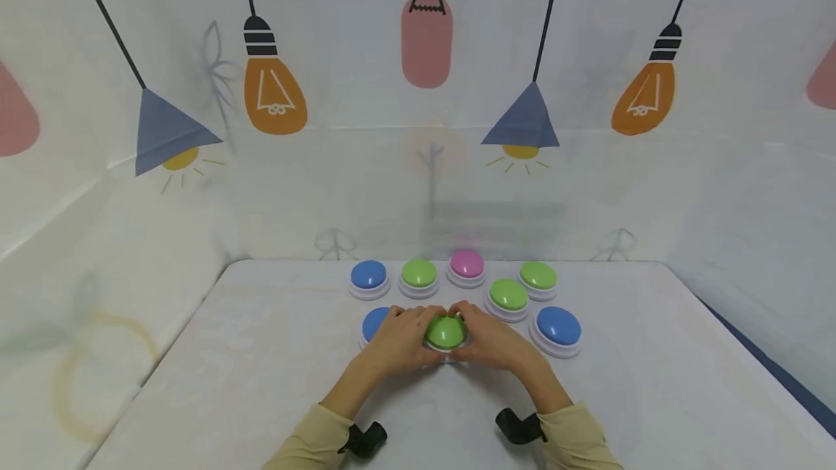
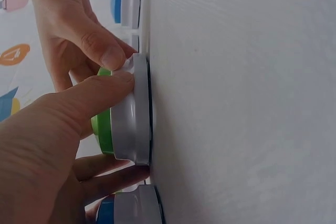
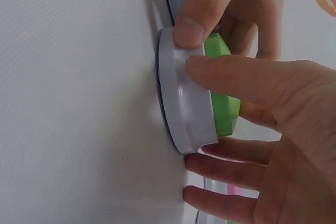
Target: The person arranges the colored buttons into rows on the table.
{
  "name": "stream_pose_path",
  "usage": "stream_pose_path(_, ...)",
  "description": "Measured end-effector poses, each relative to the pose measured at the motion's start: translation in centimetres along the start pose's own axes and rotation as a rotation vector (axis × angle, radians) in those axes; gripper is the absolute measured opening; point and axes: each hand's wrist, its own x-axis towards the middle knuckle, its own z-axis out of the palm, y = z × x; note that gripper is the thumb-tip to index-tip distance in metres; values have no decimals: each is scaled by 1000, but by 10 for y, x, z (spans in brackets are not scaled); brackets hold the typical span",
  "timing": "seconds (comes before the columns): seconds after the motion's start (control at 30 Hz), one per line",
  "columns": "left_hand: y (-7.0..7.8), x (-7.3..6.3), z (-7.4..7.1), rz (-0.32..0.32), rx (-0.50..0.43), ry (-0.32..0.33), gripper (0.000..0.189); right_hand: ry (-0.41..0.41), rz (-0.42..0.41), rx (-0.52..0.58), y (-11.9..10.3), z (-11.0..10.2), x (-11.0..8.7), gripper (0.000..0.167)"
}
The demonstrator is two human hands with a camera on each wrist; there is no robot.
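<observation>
A green push button with a white round base (image 1: 446, 333) sits at the front of a group of similar buttons. My left hand (image 1: 400, 340) holds it from the left and my right hand (image 1: 491, 340) from the right. In the left wrist view, both thumbs press on the near side of the white base (image 2: 128, 124), while fingers wrap round behind. The right wrist view shows the green button (image 3: 223, 95) between the thumbs and fingers, its base on or just above the table. Just left of it, a blue button (image 1: 373, 323) is partly hidden by my left hand.
Behind stand a blue button (image 1: 369, 275), a green button (image 1: 419, 274), a pink button (image 1: 466, 264) and two more green ones (image 1: 509, 296). A blue button (image 1: 557, 327) stands at the right. The white table (image 1: 261, 354) ends at a lamp-patterned curtain (image 1: 366, 187).
</observation>
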Motion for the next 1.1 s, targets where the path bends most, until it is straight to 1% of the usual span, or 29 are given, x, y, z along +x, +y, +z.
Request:
stream_pose_path(0.13, -2, -3, -1, 9, 6, -2, 65, -12, 3, 0, -2, 1, 1, 62)
stream_pose_path(0.27, -3, -4, -1, 15, -6, -2, 65, -24, 23, 11, -4, 1, 2, 61)
stream_pose_path(0.5, -2, -4, -2, -2, -13, -16, 64, -33, 25, 18, -3, 2, 2, 61)
stream_pose_path(0.8, -1, -4, -4, -11, -21, -10, 63, -41, 32, 29, -4, 0, 2, 60)
stream_pose_path(0.97, -1, -2, -4, 0, -23, 5, 62, -30, 25, 34, -3, -3, 1, 62)
stream_pose_path(1.1, 0, 0, -6, 8, -32, 14, 60, -16, 39, 41, -1, -6, 1, 62)
